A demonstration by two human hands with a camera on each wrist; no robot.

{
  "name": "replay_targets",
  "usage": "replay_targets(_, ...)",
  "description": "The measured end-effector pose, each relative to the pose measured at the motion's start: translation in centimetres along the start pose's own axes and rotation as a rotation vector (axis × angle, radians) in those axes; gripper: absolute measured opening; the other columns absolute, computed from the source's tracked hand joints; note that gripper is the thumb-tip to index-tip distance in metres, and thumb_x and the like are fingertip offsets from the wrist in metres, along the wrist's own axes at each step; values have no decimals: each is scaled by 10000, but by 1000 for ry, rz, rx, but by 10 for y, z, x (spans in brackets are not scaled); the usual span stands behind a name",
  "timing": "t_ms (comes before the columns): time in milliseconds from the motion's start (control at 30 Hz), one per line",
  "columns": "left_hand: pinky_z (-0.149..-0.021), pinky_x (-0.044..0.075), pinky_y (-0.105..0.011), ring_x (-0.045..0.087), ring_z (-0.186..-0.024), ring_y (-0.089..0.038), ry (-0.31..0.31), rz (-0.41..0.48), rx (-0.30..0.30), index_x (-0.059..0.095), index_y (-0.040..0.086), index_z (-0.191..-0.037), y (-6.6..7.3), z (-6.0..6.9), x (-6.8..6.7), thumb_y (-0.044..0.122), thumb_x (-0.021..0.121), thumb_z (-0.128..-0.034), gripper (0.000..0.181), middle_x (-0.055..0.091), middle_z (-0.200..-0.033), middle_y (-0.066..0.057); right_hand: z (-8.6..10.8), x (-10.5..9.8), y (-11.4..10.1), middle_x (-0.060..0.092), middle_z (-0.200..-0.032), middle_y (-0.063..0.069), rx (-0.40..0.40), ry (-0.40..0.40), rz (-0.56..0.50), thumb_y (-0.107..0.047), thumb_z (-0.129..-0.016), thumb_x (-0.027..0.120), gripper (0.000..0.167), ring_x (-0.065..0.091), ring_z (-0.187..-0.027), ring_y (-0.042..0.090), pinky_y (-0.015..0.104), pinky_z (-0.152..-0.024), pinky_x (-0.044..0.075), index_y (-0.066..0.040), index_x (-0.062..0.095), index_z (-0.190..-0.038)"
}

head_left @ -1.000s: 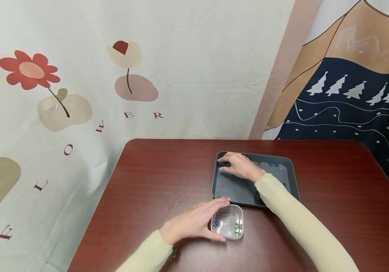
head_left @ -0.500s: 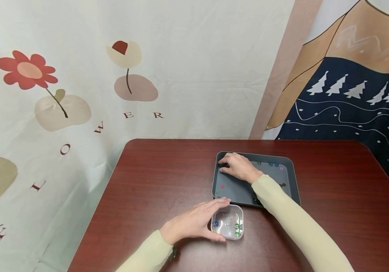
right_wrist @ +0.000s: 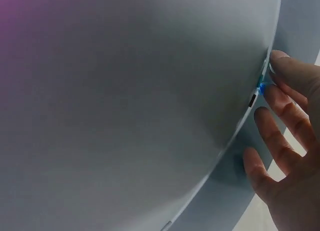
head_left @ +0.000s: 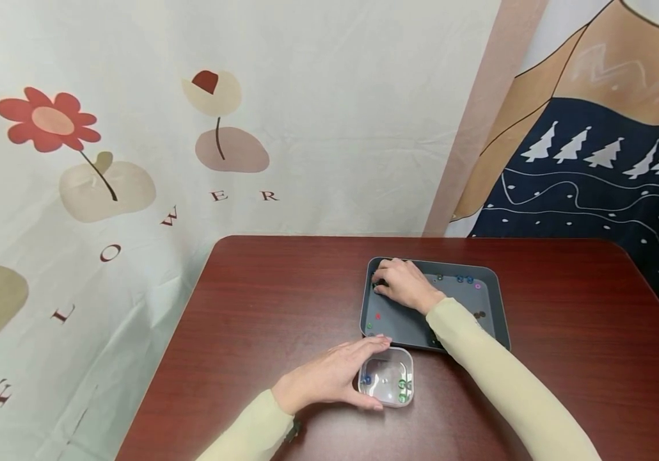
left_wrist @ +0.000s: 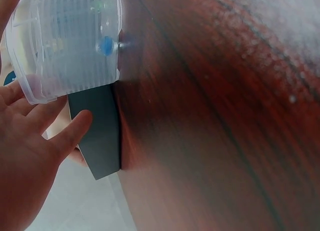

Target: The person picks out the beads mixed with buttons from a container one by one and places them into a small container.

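A small clear plastic box [head_left: 396, 378] stands on the table with blue and green beads inside; its ribbed wall shows in the left wrist view. My left hand [head_left: 332, 378] holds it from the left, thumb at the near side and fingers at the far side. Beyond it lies a shallow grey tray [head_left: 398, 330] with small beads scattered over it. At the tray's far left corner, my right hand [head_left: 405, 285] has thumb and fingertips around a shiny blue bead [right_wrist: 262, 86]. The head view mostly hides that bead behind the fingers.
In the tray are blue beads [head_left: 464, 279], a pink ring-like bead [head_left: 477, 286], a red piece [head_left: 378, 316], a green bead [head_left: 370, 326] and brown pieces [head_left: 480, 314]. Bare red-brown table [head_left: 272, 301] extends left. A printed curtain [head_left: 335, 128] hangs behind it.
My right thumb and fingertips have drawn closer together at the tray's far left corner, and the forearm has shifted slightly left. My left hand and the box have stayed put.
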State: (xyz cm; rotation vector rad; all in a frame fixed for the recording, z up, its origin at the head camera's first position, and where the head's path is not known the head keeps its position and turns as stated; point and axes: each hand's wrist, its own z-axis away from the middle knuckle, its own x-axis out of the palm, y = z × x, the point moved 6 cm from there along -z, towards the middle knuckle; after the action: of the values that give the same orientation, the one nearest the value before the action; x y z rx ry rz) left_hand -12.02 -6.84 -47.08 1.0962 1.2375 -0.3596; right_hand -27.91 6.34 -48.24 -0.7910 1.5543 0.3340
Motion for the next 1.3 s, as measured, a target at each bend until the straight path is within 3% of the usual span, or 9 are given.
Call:
replay_targets(367, -1187, 377, -338, 416, -1469, -151, -6, 15, -1, 414, 48, -1551, 2, 1, 0, 547, 827, -834, 966, 457, -1585, -53, 10, -23, 1, 696, -1154, 56, 50, 0, -109, -236, -942, 783, 206, 659, -1062, 263, 458, -859, 559, -131, 794, -1120)
replay_targets(667, -1187, 379, -343, 436, -1459, -170, -3, 43, -1, 409, 50, -1552, 2, 3, -1, 530, 830, -839, 957, 460, -1581, -58, 28, -56, -5, 715, -1110, 55, 40, 119, -250, -197, -938, 786, 216, 682, -1053, 259, 469, -898, 571, -77, 791, -1118)
replay_targets(933, -1185, 381, -338, 447, -1449, -156, 5, 46, 2, 414, 45, -1550, 1, 3, -1, 517, 838, -838, 953, 465, -1579, -55, 52, -81, -7, 710, -1101, 1, 56, 205, -323, -215, -940, 786, 198, 667, -1060, 205, 443, -902, 572, -119, 787, -1114)
replay_targets(1300, -1185, 385, -356, 439, -1457, -165, 0, 51, -11, 415, 49, -1552, 0, 3, -2, 525, 830, -843, 949, 461, -1584, -56, 93, -90, -15, 717, -1174, 4, 85, 288, -437, -189, -919, 805, 212, 678, -1102, 195, 474, -860, 593, -179, 781, -1129)
